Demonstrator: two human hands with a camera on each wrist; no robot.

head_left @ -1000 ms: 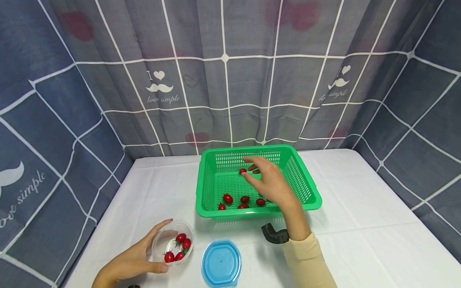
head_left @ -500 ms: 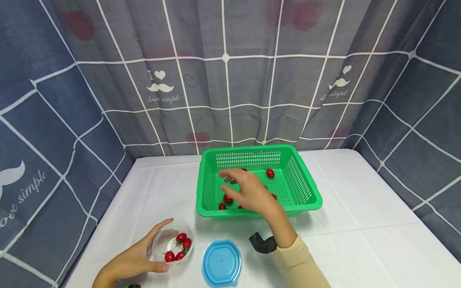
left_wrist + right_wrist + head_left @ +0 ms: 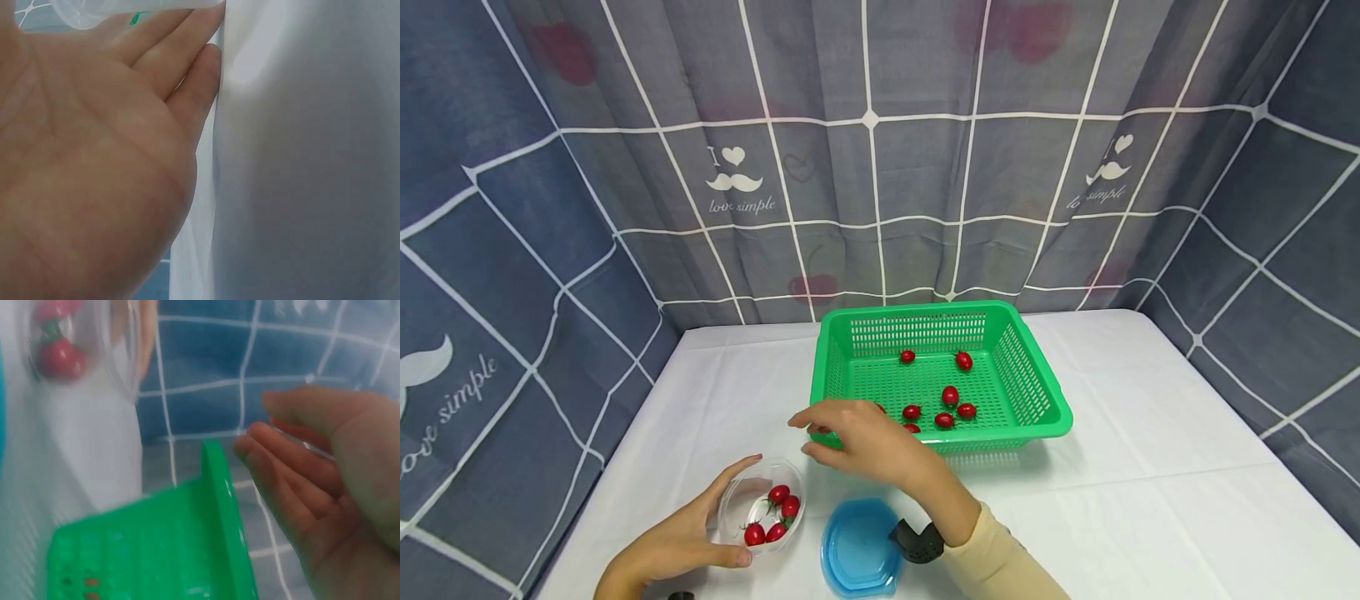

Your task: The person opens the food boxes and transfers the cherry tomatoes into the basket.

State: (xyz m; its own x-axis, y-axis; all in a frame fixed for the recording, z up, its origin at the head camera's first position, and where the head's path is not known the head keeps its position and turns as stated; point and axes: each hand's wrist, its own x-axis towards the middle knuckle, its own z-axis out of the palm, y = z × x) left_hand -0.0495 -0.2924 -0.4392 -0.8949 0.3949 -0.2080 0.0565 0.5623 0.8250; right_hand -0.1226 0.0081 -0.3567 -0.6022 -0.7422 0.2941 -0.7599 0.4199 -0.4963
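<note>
A clear plastic tub (image 3: 737, 508) with several cherry tomatoes (image 3: 754, 534) inside stands on the table's left side. Around its left edge my left hand (image 3: 681, 537) holds it, the thumb in front and the fingers behind. My right hand (image 3: 868, 442) hovers over the near left corner of a green plastic basket (image 3: 1045, 422), its fingers loosely bent. In the right wrist view a gap shows between thumb and fingertips, with no tomato seen there. Several more cherry tomatoes (image 3: 951, 396) lie in the basket; my right hand covers its near left corner.
A blue lid (image 3: 859, 542) lies right of the tub, partly behind the right wrist's black camera mount (image 3: 917, 542). White cloth (image 3: 1150, 433) covers the table. Dark checked curtains (image 3: 917, 175) enclose it at the back and sides.
My right hand has moved left and toward me, from above the basket's middle to its near left corner, uncovering tomatoes on the right. The left hand and tub have stayed in place.
</note>
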